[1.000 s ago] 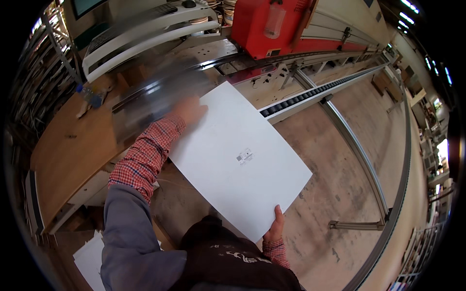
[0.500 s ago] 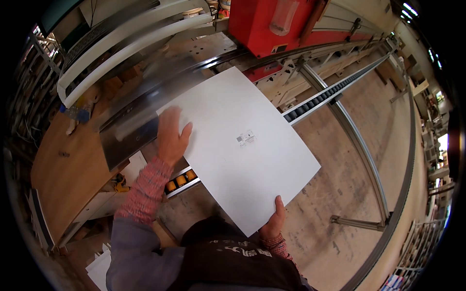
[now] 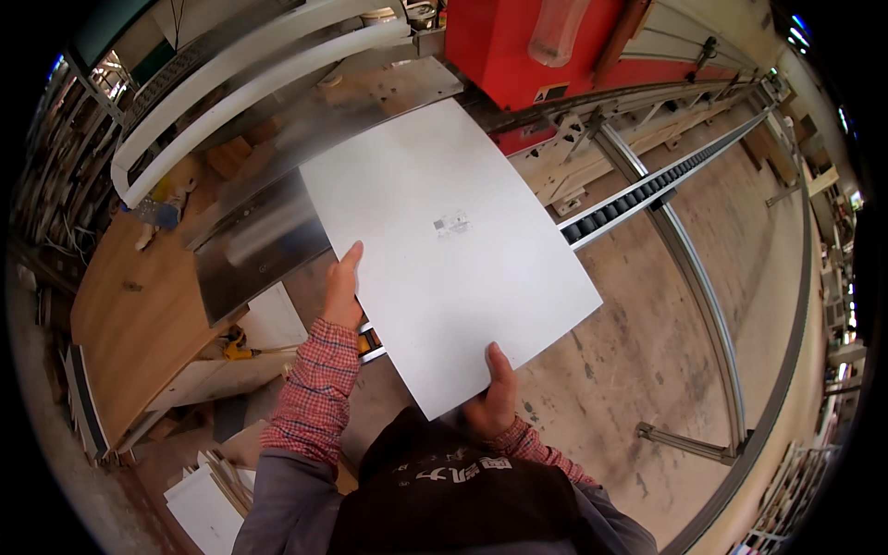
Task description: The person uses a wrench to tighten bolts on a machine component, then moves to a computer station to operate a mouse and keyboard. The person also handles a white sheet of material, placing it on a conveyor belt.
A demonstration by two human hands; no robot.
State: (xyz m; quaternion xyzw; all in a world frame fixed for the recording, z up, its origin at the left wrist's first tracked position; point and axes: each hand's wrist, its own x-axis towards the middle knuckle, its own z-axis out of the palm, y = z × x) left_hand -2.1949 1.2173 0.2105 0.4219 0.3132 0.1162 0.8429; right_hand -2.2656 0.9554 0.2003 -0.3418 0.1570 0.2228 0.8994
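Note:
A large white panel [image 3: 453, 287] with a small printed label [image 3: 452, 224] lies across the middle of the view. My left hand [image 3: 343, 289] grips its left edge, thumb on top and the other fingers hidden beneath. At the near edge my right hand [image 3: 495, 393] holds it the same way, thumb over the face and fingers out of sight below. The panel's far left part lies over or close to a dark metal machine bed [image 3: 254, 250]; contact between them cannot be made out.
A roller rail with black rollers [image 3: 615, 208] runs off to the far right, below a red machine housing [image 3: 499, 46]. Left stands a wooden worktop [image 3: 139, 314] with a bottle [image 3: 157, 213]. A yellow power tool [image 3: 237, 344] is beside it. White and brown offcuts [image 3: 208, 499] lie lower left.
My left hand has gone from lying on the panel's upper left to gripping its left edge nearer me. The panel has shifted slightly left, and my right hand has moved with it.

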